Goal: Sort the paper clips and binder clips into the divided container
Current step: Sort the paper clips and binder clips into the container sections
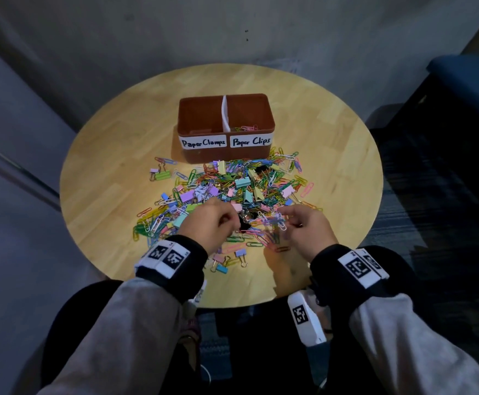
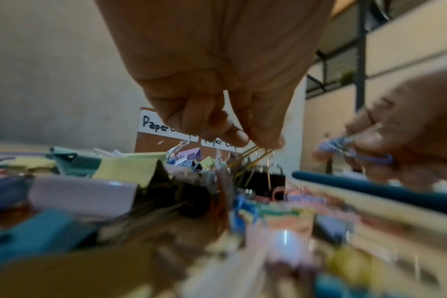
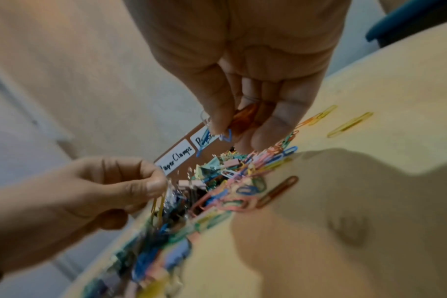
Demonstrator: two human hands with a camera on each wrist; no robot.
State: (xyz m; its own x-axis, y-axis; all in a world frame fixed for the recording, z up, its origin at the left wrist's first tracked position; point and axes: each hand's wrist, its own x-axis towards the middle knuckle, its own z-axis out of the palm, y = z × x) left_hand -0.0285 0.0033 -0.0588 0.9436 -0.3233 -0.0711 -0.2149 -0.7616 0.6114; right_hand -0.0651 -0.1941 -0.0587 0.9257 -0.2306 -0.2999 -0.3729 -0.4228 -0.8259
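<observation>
A heap of coloured paper clips and binder clips (image 1: 227, 192) lies mid-table before a brown divided container (image 1: 226, 125), labelled "Paper Clamps" on the left and "Paper Clips" on the right. A few paper clips (image 1: 247, 128) lie in the right compartment. My left hand (image 1: 212, 223) hovers over the near side of the heap, thumb and forefinger pinching yellow paper clips (image 2: 253, 155). My right hand (image 1: 303, 226) sits beside it, holding a small bunch of paper clips (image 3: 239, 123), blue, white and orange. In the left wrist view it pinches a blue clip (image 2: 355, 153).
The round wooden table (image 1: 113, 155) has bare wood left and right of the heap. Stray clips (image 1: 161, 172) lie to the left and some binder clips (image 1: 232, 259) near the front edge. A dark blue seat (image 1: 466, 81) stands at the right.
</observation>
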